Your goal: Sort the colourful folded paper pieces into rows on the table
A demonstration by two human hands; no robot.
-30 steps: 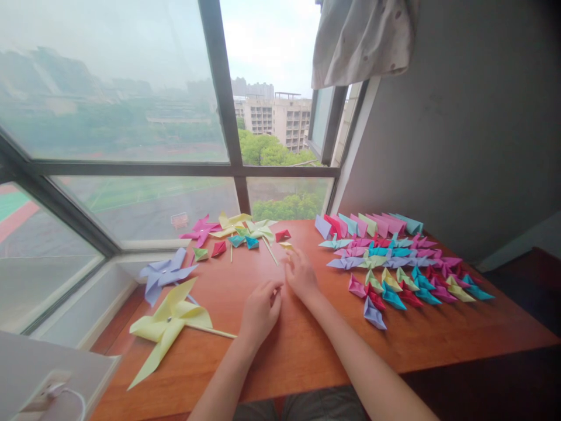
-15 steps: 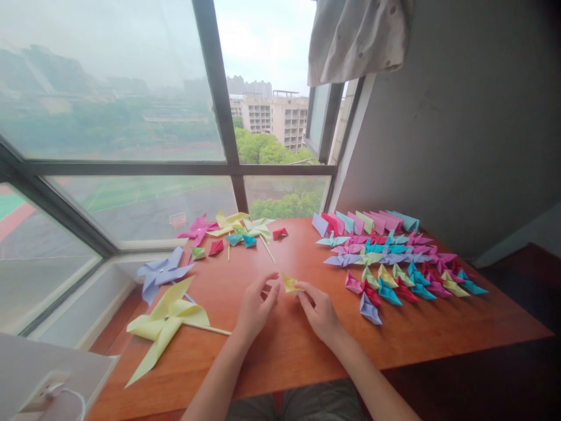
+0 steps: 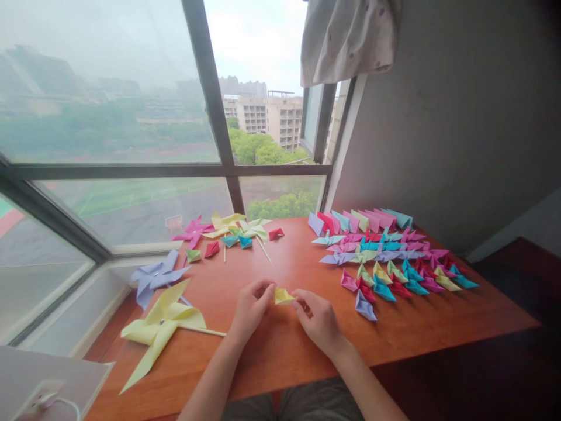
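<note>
One reddish-brown wooden bench [image 3: 289,356] stands beside a dark-framed window [image 3: 175,171]; grey wall [image 3: 447,134] at right. One yellow folded paper [image 3: 284,297], near centre, is pinched between left hand [image 3: 251,308] and right hand [image 3: 322,320]; pinwheels [image 3: 151,334] lie left, folded papers [image 3: 384,289] right.

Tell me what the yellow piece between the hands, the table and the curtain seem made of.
Yellow piece: likely matte paper, given its crisp folds. Table: reddish-brown with a soft sheen, so varnished wood or wood-look laminate; I can't tell which. Curtain: probably dull fabric, since it hangs in soft folds.
</note>
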